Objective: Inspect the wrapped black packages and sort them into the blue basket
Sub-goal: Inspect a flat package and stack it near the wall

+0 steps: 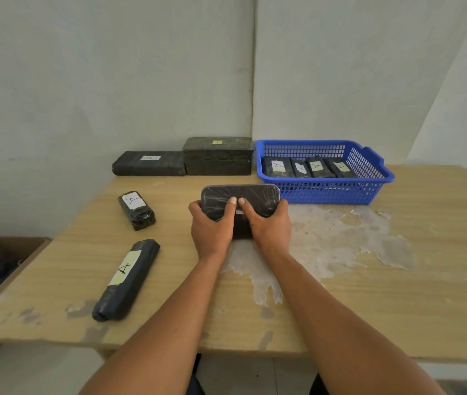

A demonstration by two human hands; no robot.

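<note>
Held package: a black, rounded-oblong package wrapped in clear film (241, 199), tilted up between both my hands just in front of the blue plastic lattice basket (380, 182); I judge I have it raised this way to check the face turned toward me.
Left hand (212, 226): my fingers curl round the package's left end, thumb pressed on its near face.
Right hand (269, 223): grips the right end the same way, its thumb touching the left thumb at the middle.
Arms: both forearms reach forward from the table's near edge and converge at the package, wrists close together.
Basket contents: four black packages with white "A" labels (309, 168) stand side by side, presumably the ones already sorted.
Waiting: a short black labelled package (136, 210) and a long dark labelled roll (127, 280) lie to my left on the worn wooden table (397, 295).
Back wall: two larger dark wrapped blocks (184, 161), touching.
</note>
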